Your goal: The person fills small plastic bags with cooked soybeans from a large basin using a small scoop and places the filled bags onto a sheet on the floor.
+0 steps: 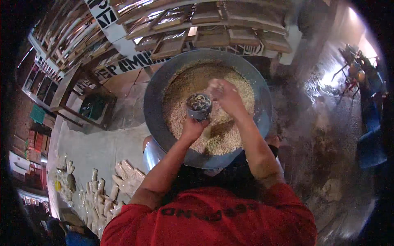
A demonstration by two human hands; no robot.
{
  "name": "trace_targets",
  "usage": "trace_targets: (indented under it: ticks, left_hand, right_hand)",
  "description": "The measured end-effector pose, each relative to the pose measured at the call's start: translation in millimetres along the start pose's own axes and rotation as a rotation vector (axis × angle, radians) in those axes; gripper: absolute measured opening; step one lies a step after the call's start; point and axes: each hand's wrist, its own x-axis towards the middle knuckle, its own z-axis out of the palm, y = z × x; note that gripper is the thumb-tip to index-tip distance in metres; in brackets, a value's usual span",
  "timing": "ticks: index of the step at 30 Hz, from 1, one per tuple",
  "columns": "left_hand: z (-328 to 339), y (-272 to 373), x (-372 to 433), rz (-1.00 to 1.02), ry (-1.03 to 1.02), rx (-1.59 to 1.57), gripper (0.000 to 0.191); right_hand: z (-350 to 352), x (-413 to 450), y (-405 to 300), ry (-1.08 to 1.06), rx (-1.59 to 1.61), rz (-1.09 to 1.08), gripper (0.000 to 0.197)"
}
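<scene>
A wide round basin [157,123] stands between my knees with a bed of pale, coarse grain-like material [221,141] in it. My left hand [194,127] grips a small dark round container [198,107] from below and holds it over the basin. Dark and yellowish bits show inside its opening. My right hand [226,95] is just right of the container's rim, above the pale material. Its fingers are bent and blurred, so whether they hold anything is unclear.
Slatted racks with wooden trays [212,37] rise beyond the basin. A wooden table [74,83] stands to the left. Filled clear plastic bags [98,196] lie on the floor at lower left. Part of a person in blue [78,236] shows at the bottom left.
</scene>
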Motion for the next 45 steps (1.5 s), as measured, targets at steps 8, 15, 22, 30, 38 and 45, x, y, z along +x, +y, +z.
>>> trace_targets:
  ticks: [8,15,22,30,38,45]
  left_hand:
    - [5,81,-1,-0.082,0.039,-0.145,0.054]
    - [-2,110,25,-0.016,0.02,-0.304,0.044]
    - [-26,130,55,-0.05,-0.333,-1.061,0.061]
    - [-1,79,10,0.091,-0.071,-0.489,0.037]
    - [-21,103,5,0.391,0.056,0.632,0.015]
    - [-74,-25,-35,0.364,0.26,0.092,0.035]
  right_hand:
    - [-5,-22,73,0.317,-0.312,-0.448,0.043]
    - [63,-88,207,0.012,0.691,0.643,0.066]
    - [54,-87,173,-0.2,1.141,0.662,0.089]
    - [45,-75,173,-0.069,0.358,0.476,0.1]
    - [59,-94,132,-0.085,0.563,0.411,0.097]
    - [116,-78,84,-0.283,0.743,0.418,0.051]
